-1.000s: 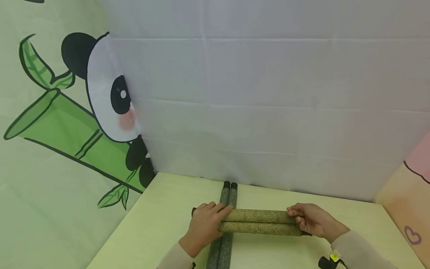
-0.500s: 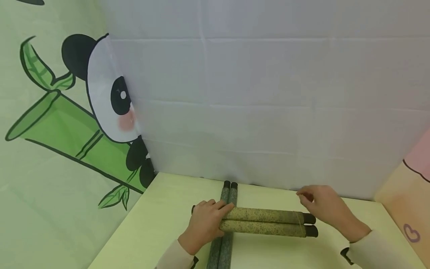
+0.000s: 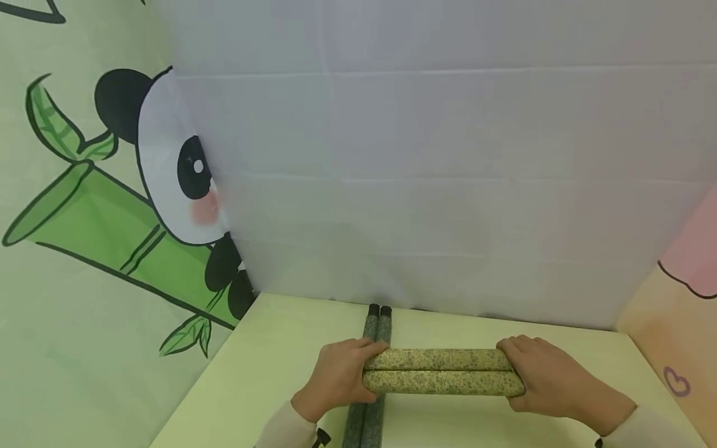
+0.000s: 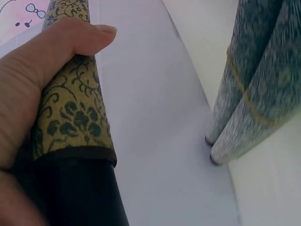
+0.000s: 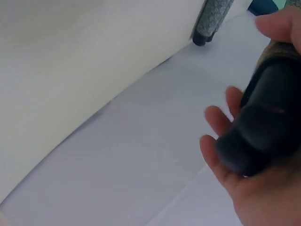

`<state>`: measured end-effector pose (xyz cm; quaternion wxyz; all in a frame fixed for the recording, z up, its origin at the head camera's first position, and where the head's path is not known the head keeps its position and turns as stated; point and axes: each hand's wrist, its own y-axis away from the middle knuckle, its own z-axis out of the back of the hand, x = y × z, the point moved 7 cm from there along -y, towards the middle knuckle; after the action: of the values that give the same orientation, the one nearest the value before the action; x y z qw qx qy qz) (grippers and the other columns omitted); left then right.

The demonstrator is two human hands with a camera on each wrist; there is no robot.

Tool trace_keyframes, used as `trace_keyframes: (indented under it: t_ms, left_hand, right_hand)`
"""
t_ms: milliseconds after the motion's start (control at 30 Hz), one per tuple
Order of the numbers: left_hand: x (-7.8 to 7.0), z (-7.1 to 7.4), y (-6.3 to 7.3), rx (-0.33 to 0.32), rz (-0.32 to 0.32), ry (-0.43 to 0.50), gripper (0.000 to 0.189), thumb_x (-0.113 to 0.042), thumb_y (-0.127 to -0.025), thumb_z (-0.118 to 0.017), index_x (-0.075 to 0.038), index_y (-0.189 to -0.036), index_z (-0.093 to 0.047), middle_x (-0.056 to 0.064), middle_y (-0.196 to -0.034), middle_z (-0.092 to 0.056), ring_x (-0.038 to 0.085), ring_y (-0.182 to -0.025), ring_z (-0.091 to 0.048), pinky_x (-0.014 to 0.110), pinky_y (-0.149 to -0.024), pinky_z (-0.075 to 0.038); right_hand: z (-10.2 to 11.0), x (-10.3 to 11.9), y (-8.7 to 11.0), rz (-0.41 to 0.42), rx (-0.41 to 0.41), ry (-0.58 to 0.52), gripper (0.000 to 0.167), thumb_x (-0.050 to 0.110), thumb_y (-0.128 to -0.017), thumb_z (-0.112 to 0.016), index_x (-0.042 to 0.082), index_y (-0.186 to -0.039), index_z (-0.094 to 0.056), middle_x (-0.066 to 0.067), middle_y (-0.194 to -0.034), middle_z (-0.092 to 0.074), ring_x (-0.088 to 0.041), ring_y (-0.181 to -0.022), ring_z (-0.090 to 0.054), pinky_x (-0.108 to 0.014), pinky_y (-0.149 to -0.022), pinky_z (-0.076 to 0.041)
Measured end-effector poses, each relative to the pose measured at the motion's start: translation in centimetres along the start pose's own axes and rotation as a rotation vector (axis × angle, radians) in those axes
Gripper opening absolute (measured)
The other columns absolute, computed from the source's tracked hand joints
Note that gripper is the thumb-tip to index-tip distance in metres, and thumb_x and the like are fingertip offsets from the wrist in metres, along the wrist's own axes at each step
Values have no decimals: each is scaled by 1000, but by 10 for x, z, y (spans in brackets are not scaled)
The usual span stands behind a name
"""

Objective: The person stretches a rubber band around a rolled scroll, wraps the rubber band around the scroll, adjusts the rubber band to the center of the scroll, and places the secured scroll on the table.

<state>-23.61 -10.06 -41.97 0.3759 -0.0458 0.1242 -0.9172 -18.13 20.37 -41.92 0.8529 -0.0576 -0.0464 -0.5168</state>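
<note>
Two yellow-patterned scrolls (image 3: 442,371) lie side by side, level between my hands in the head view. My left hand (image 3: 338,376) grips their left ends. In the left wrist view the thumb crosses the dark floral brocade of one yellow scroll (image 4: 77,117), above its black end cap. At the right ends my right hand (image 3: 551,382) curls round both scrolls. The right wrist view shows their black end caps (image 5: 261,127), a little blurred, between thumb and fingers. Behind and below my left hand run two grey-green scrolls (image 3: 374,417) on the table.
The grey-green pair (image 4: 268,80) has a thin yellowish band round it in the left wrist view. The pale yellow table (image 3: 269,348) ends at a white back sheet (image 3: 420,186). A panda-printed sheet (image 3: 84,280) hangs at the left, a pink-and-peach sheet (image 3: 683,298) at the right.
My right hand first let go of the band near the scrolls' right ends and lifted away, then came down and took hold of those ends. My left hand has kept its grip.
</note>
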Motion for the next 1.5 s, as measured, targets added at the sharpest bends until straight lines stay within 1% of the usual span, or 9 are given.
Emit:
trace_keyframes:
  t_ms: [133,300,567,633,767,1100,1233,1367,1500]
  left_hand:
    - [-1,-12,7,35,26,31,86,-51,-58,-96,-32,-136,-65,-8,-115,-70,11,-87,-68,25,-52,-47]
    - [-2,-18,8,10,2,23,85,-50,-57,-97,-32,-134,-66,-13,-110,-69,5,-77,-64,21,-49,-43]
    - [4,-20,3,61,-36,-32,85,-54,-60,-94,-31,-136,-65,-11,-113,-70,9,-86,-68,25,-53,-48]
    - [7,-21,2,82,-31,-42,86,-56,-60,-94,-32,-138,-64,-10,-117,-70,10,-92,-69,26,-54,-50]
    - [9,-23,3,102,-25,-27,87,-57,-61,-93,-32,-139,-63,-8,-122,-69,12,-97,-69,27,-55,-51]
    - [-3,-27,-2,74,-57,-5,84,-54,-61,-94,-31,-136,-65,-10,-118,-70,9,-93,-69,24,-53,-49]
    - [-5,-31,-2,92,-60,5,85,-56,-61,-94,-31,-137,-64,-9,-122,-69,10,-95,-70,25,-55,-51]
    - [0,-30,-1,115,-44,-5,85,-55,-61,-94,-33,-137,-64,-9,-123,-69,11,-97,-70,26,-55,-51]
    - [5,-26,-1,115,-38,-26,85,-55,-61,-93,-32,-138,-64,-8,-120,-70,11,-95,-70,26,-53,-50]
  right_hand:
    - [-8,13,-5,56,1,39,69,43,-70,-88,7,-122,-59,2,-110,-62,-23,-101,-60,-52,-91,-47]
    - [-17,23,-7,82,-14,71,71,42,-70,-88,6,-124,-58,1,-110,-63,-24,-102,-61,-51,-90,-48]
    - [-23,21,0,82,-137,172,106,58,-67,-88,9,-150,-46,1,-109,-66,-23,-99,-64,-52,-93,-46]
    - [-24,17,1,65,-134,187,103,60,-66,-87,7,-146,-50,-1,-111,-68,-26,-101,-65,-53,-95,-45]
    - [-25,11,3,55,-97,190,81,59,-68,-86,9,-127,-59,1,-106,-67,-25,-99,-65,-52,-94,-45]
    - [-31,23,-8,76,-43,89,61,48,-66,-90,16,-104,-54,15,-85,-52,-9,-73,-57,-49,-85,-47]
    - [-36,29,-13,65,-36,79,67,48,-68,-88,10,-115,-58,7,-96,-62,-15,-85,-63,-49,-84,-48]
    - [-36,24,-8,34,-46,79,93,62,-71,-83,6,-140,-55,1,-113,-66,-20,-97,-65,-49,-87,-48]
    - [-34,9,0,22,-34,99,97,72,-71,-79,6,-138,-56,1,-112,-67,-19,-93,-66,-48,-86,-48]
